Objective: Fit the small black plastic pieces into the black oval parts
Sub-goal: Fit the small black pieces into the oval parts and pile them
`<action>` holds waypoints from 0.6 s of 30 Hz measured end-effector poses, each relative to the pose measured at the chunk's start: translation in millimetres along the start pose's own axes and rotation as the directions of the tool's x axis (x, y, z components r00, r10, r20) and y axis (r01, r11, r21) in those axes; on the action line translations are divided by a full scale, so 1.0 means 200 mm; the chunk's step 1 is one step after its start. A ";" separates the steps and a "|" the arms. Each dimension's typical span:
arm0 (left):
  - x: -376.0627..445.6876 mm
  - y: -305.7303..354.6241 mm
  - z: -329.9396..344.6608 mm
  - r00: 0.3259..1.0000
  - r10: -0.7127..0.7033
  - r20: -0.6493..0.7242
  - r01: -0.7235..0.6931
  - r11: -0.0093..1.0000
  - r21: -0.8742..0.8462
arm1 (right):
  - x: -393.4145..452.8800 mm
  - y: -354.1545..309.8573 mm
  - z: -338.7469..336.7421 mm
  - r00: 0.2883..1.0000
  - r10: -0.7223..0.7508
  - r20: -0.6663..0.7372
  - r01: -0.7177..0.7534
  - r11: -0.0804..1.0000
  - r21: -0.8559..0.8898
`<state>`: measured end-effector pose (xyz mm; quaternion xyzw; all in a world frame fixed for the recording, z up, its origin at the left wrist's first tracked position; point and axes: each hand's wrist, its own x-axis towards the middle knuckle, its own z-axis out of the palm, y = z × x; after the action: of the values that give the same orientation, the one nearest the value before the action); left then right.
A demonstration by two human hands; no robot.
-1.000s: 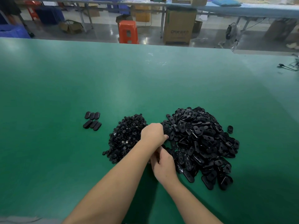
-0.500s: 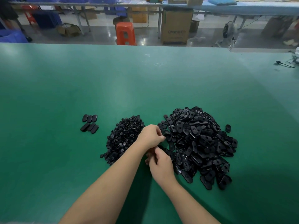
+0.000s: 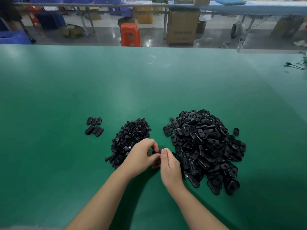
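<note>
On the green table (image 3: 149, 90), a heap of small black plastic pieces (image 3: 131, 138) lies left of a larger heap of black oval parts (image 3: 206, 146). Between the two heaps my left hand (image 3: 141, 156) and my right hand (image 3: 169, 165) meet, fingers curled around one black oval part (image 3: 157, 151), mostly hidden by the fingers. Whether a small piece sits in it I cannot tell. Several oval parts (image 3: 94, 127) lie in two neat rows at the left.
One stray oval part (image 3: 236, 131) lies right of the big heap. A black cable (image 3: 294, 65) rests at the table's far right edge. Beyond the table stand an orange stool (image 3: 130, 34), a cardboard box (image 3: 182, 27) and benches.
My left hand has drawn back from the edge of the oval heap toward me. Both hands now come together in the gap between the heaps, holding one black part.
</note>
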<state>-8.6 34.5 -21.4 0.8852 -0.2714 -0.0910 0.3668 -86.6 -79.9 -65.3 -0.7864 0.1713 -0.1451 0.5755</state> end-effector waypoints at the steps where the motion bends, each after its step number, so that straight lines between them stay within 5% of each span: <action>1: -0.02 0.00 0.01 1.000 0.027 0.003 -0.027 0.999 0.022 | 0.00 0.00 0.00 1.000 -0.007 -0.009 0.006 1.000 -0.022; 5: -0.06 0.00 0.03 0.999 0.028 -0.029 -0.028 1.000 0.008 | 0.02 0.01 0.00 1.000 0.010 -0.024 -0.012 0.997 -0.072; 13: -0.06 -0.01 0.06 0.960 -0.278 -0.045 0.251 0.916 -0.312 | 0.02 0.04 0.00 0.995 0.101 0.018 -0.101 0.995 0.023; 18: -0.06 -0.02 0.08 0.946 -0.321 -0.036 0.287 0.889 -0.357 | 0.02 0.03 0.01 0.996 0.091 0.009 -0.091 0.995 -0.031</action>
<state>-22.4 34.8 -36.3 0.8412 -0.0913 -0.1519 0.5108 -83.8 -82.1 -71.5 -0.7873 0.2062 -0.1118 0.5702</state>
